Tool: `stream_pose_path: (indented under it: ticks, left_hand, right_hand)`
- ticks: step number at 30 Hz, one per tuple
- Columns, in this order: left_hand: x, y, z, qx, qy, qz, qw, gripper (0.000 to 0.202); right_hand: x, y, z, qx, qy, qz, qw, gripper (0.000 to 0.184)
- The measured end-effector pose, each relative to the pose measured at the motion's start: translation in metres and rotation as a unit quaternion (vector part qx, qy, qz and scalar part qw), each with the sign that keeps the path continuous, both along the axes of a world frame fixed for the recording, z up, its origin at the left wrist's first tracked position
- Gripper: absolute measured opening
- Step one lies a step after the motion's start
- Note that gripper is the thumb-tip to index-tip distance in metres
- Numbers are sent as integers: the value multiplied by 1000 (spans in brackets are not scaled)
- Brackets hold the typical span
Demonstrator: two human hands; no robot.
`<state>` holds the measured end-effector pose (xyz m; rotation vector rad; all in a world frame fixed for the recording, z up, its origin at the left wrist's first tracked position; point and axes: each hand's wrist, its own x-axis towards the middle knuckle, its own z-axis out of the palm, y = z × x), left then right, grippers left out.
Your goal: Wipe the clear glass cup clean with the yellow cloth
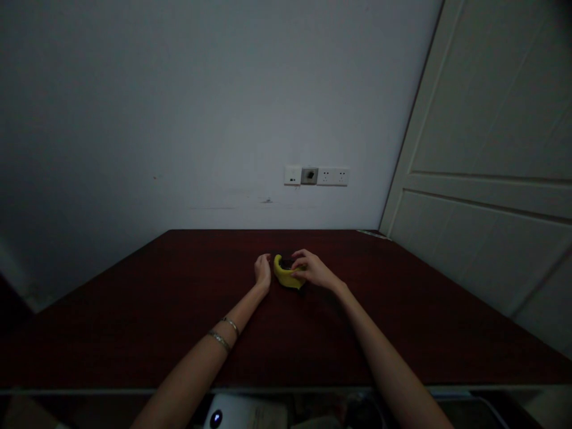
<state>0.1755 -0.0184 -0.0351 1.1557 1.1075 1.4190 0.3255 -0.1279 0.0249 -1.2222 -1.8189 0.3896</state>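
Observation:
A small yellow banana-shaped holder [289, 279] with a dark hollow or dark contents lies near the middle of the dark red table. My right hand [310, 269] reaches over it from the right, with the thumb and fingers closed on its right side and upper edge. What the fingertips pinch inside the dark part is too dim to make out. Just left of the yellow thing, my left hand [263, 271] rests on its side on the tabletop. Its fingers are curled together with nothing visible in them, and a narrow gap separates it from the holder.
The dark red table [187, 310] meets a pale wall holding a row of sockets [316, 176]. A white panelled door [491, 149] stands along the right side. Below the table's front edge sit a white device [248, 412] and other dim items.

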Motion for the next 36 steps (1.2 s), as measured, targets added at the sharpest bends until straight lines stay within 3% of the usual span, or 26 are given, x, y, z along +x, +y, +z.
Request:
stream_pose_path:
  ticks: [9, 15, 18, 20, 24, 27, 30, 36]
  left_hand:
    - [-2, -5, 8, -10, -51, -20, 998, 34]
    - [-10, -9, 37, 78, -65, -22, 995, 34]
    - [-10, -23, 60, 162, -48, -77, 983, 33]
    - [-6, -37, 75, 207, -24, -151, 966, 36]
    - [12, -60, 95, 267, 52, -292, 917, 62]
    - [26, -65, 97, 284, 78, -314, 903, 61]
    - [34, -61, 94, 256, 47, -327, 908, 49]
    - [39, -50, 93, 232, 19, -310, 922, 33]
  right_hand:
    - [-15, 2, 6, 31, 152, -4, 988, 17]
    - [-2, 8, 17, 77, 298, -67, 949, 28]
    - [10, 9, 20, 95, 355, -97, 925, 30]
    - [16, 8, 21, 105, 382, -113, 911, 31]
    - [25, 6, 23, 113, 415, -128, 894, 33]
    - [28, 5, 26, 114, 426, -130, 888, 33]
    - [30, 2, 29, 105, 427, -127, 889, 34]
    - [33, -8, 38, 17, 395, -77, 915, 50]
